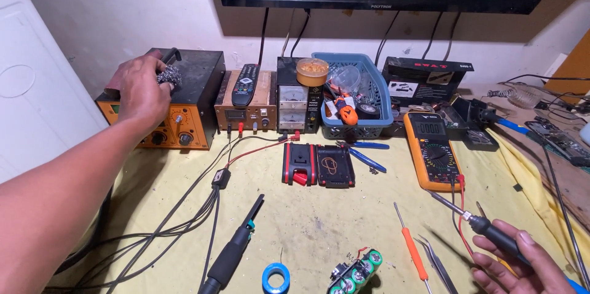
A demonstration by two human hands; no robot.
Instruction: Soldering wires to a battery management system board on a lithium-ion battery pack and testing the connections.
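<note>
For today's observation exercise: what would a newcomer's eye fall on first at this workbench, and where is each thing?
First the two hands: the left hand reaches up to a ball of metal wool on top of the orange and black station at the back left, while the right hand holds a soldering iron at the lower right. Next, the orange multimeter right of centre, and the green battery pack at the front edge on the yellow cloth.

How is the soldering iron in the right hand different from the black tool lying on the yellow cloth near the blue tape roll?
The soldering iron is held off the cloth by the right hand, while the black tool lies flat, untouched. The soldering iron's metal tip points up-left toward the multimeter; the black tool points up-right toward the open black case. The black tool shows a green band; the iron shows none. Both have dark handles.
</note>
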